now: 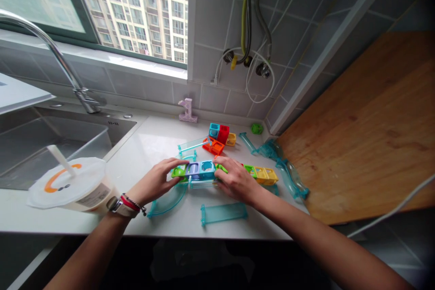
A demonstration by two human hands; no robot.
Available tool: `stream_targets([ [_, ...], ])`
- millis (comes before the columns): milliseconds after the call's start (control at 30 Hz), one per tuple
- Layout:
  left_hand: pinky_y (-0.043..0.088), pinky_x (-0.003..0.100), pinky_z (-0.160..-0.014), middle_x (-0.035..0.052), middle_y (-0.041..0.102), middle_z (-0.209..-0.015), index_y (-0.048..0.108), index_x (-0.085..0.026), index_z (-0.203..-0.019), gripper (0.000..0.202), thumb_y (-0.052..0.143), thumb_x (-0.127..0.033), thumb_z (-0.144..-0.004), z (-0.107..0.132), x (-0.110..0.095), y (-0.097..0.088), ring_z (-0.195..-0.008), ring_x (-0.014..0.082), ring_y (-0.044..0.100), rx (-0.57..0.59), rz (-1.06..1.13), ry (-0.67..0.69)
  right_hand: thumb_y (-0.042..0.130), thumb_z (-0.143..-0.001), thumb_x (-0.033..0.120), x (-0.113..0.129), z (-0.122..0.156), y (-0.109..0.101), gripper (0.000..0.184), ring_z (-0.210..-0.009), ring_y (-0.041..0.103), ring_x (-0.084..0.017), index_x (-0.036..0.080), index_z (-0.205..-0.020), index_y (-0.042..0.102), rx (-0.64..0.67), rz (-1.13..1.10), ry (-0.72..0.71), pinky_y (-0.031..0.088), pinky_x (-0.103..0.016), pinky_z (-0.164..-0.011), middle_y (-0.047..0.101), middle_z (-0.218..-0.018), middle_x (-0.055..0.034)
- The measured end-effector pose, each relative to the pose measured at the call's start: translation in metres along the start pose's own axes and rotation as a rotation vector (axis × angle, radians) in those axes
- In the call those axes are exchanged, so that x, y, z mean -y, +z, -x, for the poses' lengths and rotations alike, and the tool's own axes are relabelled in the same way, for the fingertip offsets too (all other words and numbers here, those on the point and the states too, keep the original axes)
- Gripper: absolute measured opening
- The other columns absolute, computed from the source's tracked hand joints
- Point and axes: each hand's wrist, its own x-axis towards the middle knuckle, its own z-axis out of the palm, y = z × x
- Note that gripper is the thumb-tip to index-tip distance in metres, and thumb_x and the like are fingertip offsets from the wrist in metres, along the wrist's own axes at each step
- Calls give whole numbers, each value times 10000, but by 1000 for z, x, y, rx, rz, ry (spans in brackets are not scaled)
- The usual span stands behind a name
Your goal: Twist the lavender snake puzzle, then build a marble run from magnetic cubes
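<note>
A row of coloured plastic blocks [200, 170] (green, purple, blue) lies on the white counter [149, 145]. My left hand [154, 183] pinches its green left end. My right hand [236, 181] grips its right end, where it meets green and yellow blocks [263, 173]. A straight clear teal track piece [204, 184] lies just under the row. A curved teal track [166, 203] lies below my left hand, and a flat teal track piece [222, 213] rests near the counter's front edge. Behind the row sit a red, blue and orange block cluster [219, 138] and another teal track [192, 145].
A lidded drink cup with a straw [73, 183] stands at the counter's front left. A steel sink [41, 145] and tap [50, 50] are left. A wooden board [367, 131] lies right, with more teal tubes [287, 172] along its edge. A small green piece [257, 128] sits by the wall.
</note>
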Motion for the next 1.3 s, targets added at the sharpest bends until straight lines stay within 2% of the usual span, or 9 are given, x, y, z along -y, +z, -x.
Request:
stream_targets([
  [167, 534, 361, -999, 94, 670, -1253, 659, -248, -1332, 393, 594, -313, -950, -8, -11, -11, -1123, 233, 663, -52, 30, 45, 624, -917, 192, 0, 0, 3, 94, -1339, 497, -326, 207, -1010, 618, -45, -7, 13, 487, -520, -1073, 522, -1420, -164],
  [433, 561, 363, -962, 89, 641, -1217, 723, -273, -1252, 352, 583, -220, -933, -12, -16, -12, -1048, 210, 671, -66, -20, 104, 617, -912, 184, 4, 3, 6, 68, -1248, 570, -317, 200, -966, 579, -134, -58, 73, 526, -481, -1031, 549, -1389, -172],
  [600, 578, 351, -899, 89, 632, -1216, 746, -292, -1230, 349, 592, -221, -925, -16, -24, -17, -978, 197, 677, -50, -47, 107, 637, -901, 204, 5, 3, 7, 176, -1220, 589, -320, 217, -1059, 559, -172, -99, 94, 541, -492, -1002, 571, -1357, -161],
  [800, 585, 320, -843, 93, 635, -1202, 753, -294, -1225, 358, 598, -209, -914, -20, -32, -22, -926, 186, 677, -33, -61, 132, 609, -948, 261, 9, 0, 5, 322, -1230, 594, -324, 209, -1260, 546, -173, -91, 129, 539, -492, -1014, 574, -1352, -169],
  [933, 587, 328, -878, 94, 632, -1221, 733, -282, -1247, 376, 588, -203, -910, -21, -36, -24, -965, 199, 683, -26, -57, 134, 643, -935, 272, 9, -1, 3, 403, -1280, 572, -332, 226, -1319, 534, -152, -111, 147, 536, -498, -1031, 558, -1382, -164],
  [1067, 546, 352, -1010, 93, 619, -1288, 669, -268, -1316, 436, 551, -168, -908, -19, -37, -26, -1149, 228, 644, -5, -30, 143, 654, -953, 352, 9, -4, 2, 428, -1305, 551, -334, 214, -1338, 531, -160, -138, 165, 541, -495, -1036, 563, -1375, -173],
  [1133, 530, 361, -1046, 92, 610, -1326, 648, -267, -1334, 452, 539, -160, -908, -18, -37, -26, -1206, 234, 624, 5, -30, 149, 689, -930, 404, 8, -4, -1, 504, -1317, 535, -338, 213, -1365, 520, -159, -162, 171, 533, -505, -1049, 557, -1386, -180],
  [1200, 524, 370, -1065, 91, 609, -1353, 640, -268, -1339, 453, 532, -167, -912, -16, -38, -27, -1235, 239, 617, 4, -38, 156, 754, -873, 448, 4, -2, -8, 655, -1349, 505, -347, 219, -1423, 483, -131, -183, 153, 499, -535, -1090, 536, -1421, -185],
  [1300, 516, 383, -1082, 90, 617, -1369, 642, -266, -1331, 437, 522, -179, -920, -15, -38, -27, -1251, 243, 615, -4, -42, 159, 820, -801, 471, -8, 8, -23, 865, -1412, 448, -359, 230, -1518, 400, -27, -162, 122, 384, -604, -1173, 498, -1487, -187],
])
